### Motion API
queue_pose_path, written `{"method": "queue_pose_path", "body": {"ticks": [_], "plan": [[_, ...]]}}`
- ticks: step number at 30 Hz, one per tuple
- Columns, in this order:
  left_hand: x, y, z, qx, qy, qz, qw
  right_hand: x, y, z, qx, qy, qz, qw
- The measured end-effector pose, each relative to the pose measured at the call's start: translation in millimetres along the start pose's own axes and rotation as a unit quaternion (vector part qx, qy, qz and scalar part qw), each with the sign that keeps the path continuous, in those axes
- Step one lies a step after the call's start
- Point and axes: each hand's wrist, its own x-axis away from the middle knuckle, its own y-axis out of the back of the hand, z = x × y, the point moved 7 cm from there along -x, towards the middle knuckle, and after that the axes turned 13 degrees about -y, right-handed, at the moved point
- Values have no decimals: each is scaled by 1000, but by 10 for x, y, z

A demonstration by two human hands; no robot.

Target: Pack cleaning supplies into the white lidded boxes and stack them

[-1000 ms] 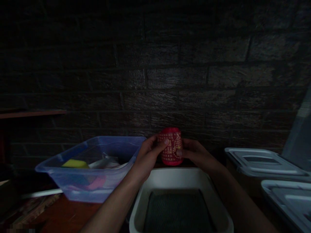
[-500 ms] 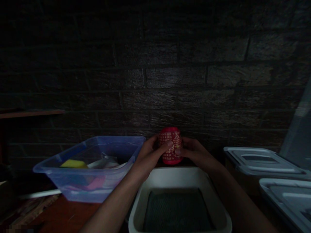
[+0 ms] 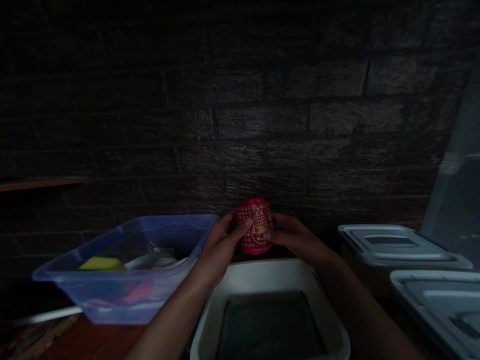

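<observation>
A red cylinder (image 3: 257,217) printed with rows of small gold characters stands between my hands, close to the brick wall; its exact kind is hard to tell in the dim light. My left hand (image 3: 226,240) grips it from the left, thumb across its front. From the other side my right hand (image 3: 290,234) holds it, the thumb pressed low on the printed face. Directly below and nearer me is a white basin (image 3: 266,275) with a dark, textured flat piece (image 3: 268,325) lying in it.
To the left sits a clear bluish plastic bin (image 3: 123,315) containing a yellow item (image 3: 101,263) and other soft-looking things. Two lidded boxes, one farther (image 3: 397,245) and one nearer (image 3: 442,300), are on the right. A dark brick wall (image 3: 240,120) closes off the back.
The view has shifted slightly, so most things appear a little farther left. The cylinder seems turned a little in my hands, which keep their hold on it.
</observation>
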Motion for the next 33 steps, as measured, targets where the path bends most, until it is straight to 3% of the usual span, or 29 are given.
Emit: {"method": "queue_pose_path", "body": {"ticks": [6, 18, 27, 33], "plan": [[21, -49, -37, -19, 5, 14, 1000, 20, 3, 34, 8, -3, -46, 999], [26, -50, -20, -26, 6, 33, 999, 17, 1, 26, 18, -14, -47, 999], [49, -83, -1, -37, 18, 55, 998, 42, -61, 11, 36, -22, -14, 999], [12, -62, -66, -5, -7, 17, 1000, 40, -55, 40, 24, -10, -24, 999]]}}
